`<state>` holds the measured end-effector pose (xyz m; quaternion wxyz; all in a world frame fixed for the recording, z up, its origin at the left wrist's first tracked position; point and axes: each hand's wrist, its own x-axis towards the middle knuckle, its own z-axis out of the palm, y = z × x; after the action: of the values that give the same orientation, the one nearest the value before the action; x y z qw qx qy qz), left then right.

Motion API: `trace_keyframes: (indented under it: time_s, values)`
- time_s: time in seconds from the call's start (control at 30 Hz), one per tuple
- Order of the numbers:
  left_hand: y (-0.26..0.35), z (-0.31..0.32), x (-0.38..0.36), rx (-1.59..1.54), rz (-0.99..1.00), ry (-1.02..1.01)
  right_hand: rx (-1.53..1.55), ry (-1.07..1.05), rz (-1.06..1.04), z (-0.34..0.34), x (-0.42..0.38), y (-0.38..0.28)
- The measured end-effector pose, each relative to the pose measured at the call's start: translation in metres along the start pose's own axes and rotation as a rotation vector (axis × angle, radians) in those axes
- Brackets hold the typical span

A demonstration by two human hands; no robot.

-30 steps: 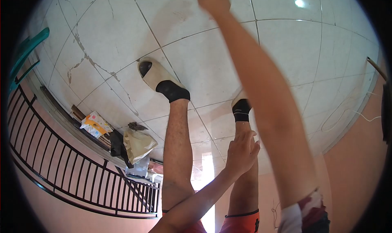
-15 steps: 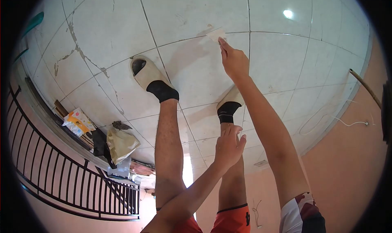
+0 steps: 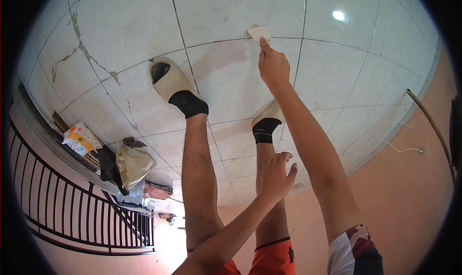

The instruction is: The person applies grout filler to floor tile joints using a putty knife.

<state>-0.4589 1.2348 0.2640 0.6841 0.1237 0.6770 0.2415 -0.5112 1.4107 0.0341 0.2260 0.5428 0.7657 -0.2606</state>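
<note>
Right hand [image 3: 274, 66] closed on pale scraper [image 3: 260, 32], index finger [image 3: 263, 42] along it; scraper just ahead of grip, over tile floor [image 3: 221, 10]. Low angle, even pressure likely best. Left hand [image 3: 277, 177], nearer body, loosely open, nothing held.

From the right hand [image 3: 274, 68], tiled floor [image 3: 346, 68] is lying open between twelve and three o'clock, while the scraper [image 3: 260, 32] is jutting out at eleven. The left slipper [image 3: 169, 80] is blocking nine, a strip of floor showing before it. At six the right slipper [image 3: 267, 112] is standing close, and the left hand [image 3: 275, 176] is filling the way farther down. The left shin [image 3: 198, 164] is closing off seven; beyond, at eight, a beige bag [image 3: 134, 166] and a railing [image 3: 109, 250] are crowding the edge. Around four, a white cable [image 3: 409, 150] and a pole [image 3: 425, 110] are obstructing
</note>
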Motion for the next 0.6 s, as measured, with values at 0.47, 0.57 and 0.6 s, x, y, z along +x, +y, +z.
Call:
trace_keyframes:
  time_s: [0.47, 0.57, 0.6]
  values:
    - [0.004, -0.010, -0.005, 0.133, 0.014, -0.035, 0.167, 0.074, 0.050, 0.009, 0.019, -0.022]
    - [0.001, -0.014, -0.005, 0.211, -0.028, -0.027, 0.308, 0.444, -0.118, -0.035, 0.119, -0.075]
    - [0.001, -0.016, -0.003, 0.227, -0.026, -0.025, 0.269, 0.358, -0.179, -0.059, 0.161, -0.085]
